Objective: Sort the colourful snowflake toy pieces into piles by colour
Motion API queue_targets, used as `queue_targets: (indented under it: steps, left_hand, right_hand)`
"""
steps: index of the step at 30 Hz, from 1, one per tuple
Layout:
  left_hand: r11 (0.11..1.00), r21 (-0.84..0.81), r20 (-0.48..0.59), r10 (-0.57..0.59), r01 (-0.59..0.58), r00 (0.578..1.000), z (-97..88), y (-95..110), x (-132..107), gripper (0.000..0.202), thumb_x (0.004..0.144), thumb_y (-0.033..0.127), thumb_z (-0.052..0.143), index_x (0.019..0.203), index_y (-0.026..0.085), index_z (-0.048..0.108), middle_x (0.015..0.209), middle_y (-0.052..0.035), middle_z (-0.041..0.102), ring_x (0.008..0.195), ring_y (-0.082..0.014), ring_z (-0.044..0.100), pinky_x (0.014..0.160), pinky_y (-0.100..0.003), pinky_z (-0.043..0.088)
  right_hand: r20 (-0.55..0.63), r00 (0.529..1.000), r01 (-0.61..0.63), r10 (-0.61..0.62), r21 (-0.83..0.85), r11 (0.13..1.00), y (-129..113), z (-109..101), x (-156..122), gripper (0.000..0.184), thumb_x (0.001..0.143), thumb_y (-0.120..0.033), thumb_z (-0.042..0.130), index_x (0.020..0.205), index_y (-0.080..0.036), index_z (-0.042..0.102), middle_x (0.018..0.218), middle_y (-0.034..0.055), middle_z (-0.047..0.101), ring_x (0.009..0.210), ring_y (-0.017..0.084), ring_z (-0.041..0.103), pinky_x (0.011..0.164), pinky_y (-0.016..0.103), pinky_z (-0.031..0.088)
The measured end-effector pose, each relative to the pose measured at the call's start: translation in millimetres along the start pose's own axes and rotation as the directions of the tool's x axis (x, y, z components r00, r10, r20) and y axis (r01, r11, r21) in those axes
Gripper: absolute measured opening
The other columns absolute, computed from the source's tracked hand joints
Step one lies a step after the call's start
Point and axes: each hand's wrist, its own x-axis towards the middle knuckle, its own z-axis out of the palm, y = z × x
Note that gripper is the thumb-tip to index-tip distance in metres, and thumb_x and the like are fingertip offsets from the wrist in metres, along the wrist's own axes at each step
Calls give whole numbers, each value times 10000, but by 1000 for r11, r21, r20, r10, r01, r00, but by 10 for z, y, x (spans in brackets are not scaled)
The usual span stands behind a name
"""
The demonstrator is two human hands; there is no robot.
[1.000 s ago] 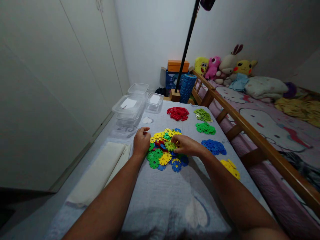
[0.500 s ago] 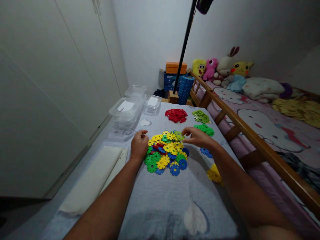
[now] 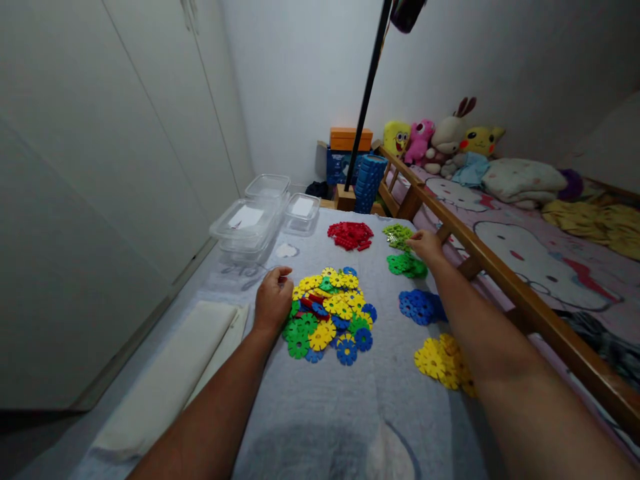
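A mixed pile of notched plastic discs (image 3: 330, 313) in yellow, green and blue, with a few red pieces, lies mid-table. Beside its left edge rests my left hand (image 3: 274, 300), its fingers curled in and nothing visible in them. My right hand (image 3: 426, 247) is stretched over to the light green pile (image 3: 397, 236) at the far right. Its fingertips are pinched together at the edge of that pile on what looks like a light green disc, mostly hidden. Just in front lie the green discs (image 3: 407, 265), then the blue discs (image 3: 419, 307) and yellow discs (image 3: 440, 361).
Red pieces (image 3: 350, 235) form a heap at the back. Clear plastic boxes (image 3: 247, 227) stand back left, and a folded cream cloth (image 3: 170, 373) lies front left. A wooden bed rail (image 3: 480, 257) borders the right side. A black pole (image 3: 367, 93) rises behind the table.
My right hand has moved from the mixed pile right and away to the light green pile. A light green disc has left the mixed pile. My left hand stays beside it.
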Motion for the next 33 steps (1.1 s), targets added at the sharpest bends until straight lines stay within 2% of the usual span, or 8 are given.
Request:
queue_targets:
  steps: [5,10,16,20,24,28,33]
  left_hand:
    - [1000,1,10,-1,1,1000,-3,-1,-5,319,785,285,525,1042,187,687,1035,-88,725,937,-238,680,949,-396,536]
    - [1000,-8,9,-8,8,1000,6,-28,-5,327,786,298,527,1048,186,688,1031,-87,724,937,-241,679,954,-406,532]
    - [1000,3,11,-1,1,1000,-7,-17,-7,317,785,283,525,1037,187,693,1010,-83,727,932,-239,680,948,-401,536]
    - [1000,-4,3,-12,12,1000,-9,-7,-9,326,781,283,522,1039,184,695,1011,-81,727,930,-234,679,956,-394,533]
    - [1000,5,12,-14,14,1000,-14,1,-12,335,781,296,520,1043,181,696,1025,-83,727,939,-236,676,961,-395,531]
    - [1000,10,17,-8,8,1000,-19,-4,-12,344,785,305,516,1054,181,692,1033,-85,728,944,-241,677,957,-395,533]
    - [1000,12,19,-11,11,1000,-4,-19,-9,354,783,296,508,1064,176,686,1064,-94,729,954,-244,680,962,-400,530]
  right_hand:
    - [-77,987,-142,138,-61,988,93,75,213,91,768,-208,700,840,-153,703,963,134,750,916,251,680,807,315,487]
    - [-67,977,-206,201,-77,976,149,150,287,86,822,-236,699,867,-165,718,992,138,753,925,240,678,769,297,461]
    - [-20,983,-185,184,-102,977,151,225,254,143,859,-243,690,906,-118,742,997,191,755,921,250,669,753,328,423]
    - [-9,986,-164,164,-116,980,171,262,242,102,824,-167,666,857,-136,757,927,160,760,925,242,684,776,308,445]
    - [-18,989,-149,148,-123,981,261,269,263,200,761,-96,621,869,-152,779,973,145,773,975,253,709,847,304,494]
    - [-22,995,-102,100,-80,992,369,227,239,246,720,-70,593,860,-143,781,968,143,781,983,265,716,881,318,516]
    - [-58,991,-121,123,24,992,406,71,85,261,688,-129,590,879,-142,767,902,127,770,857,261,700,799,344,529]
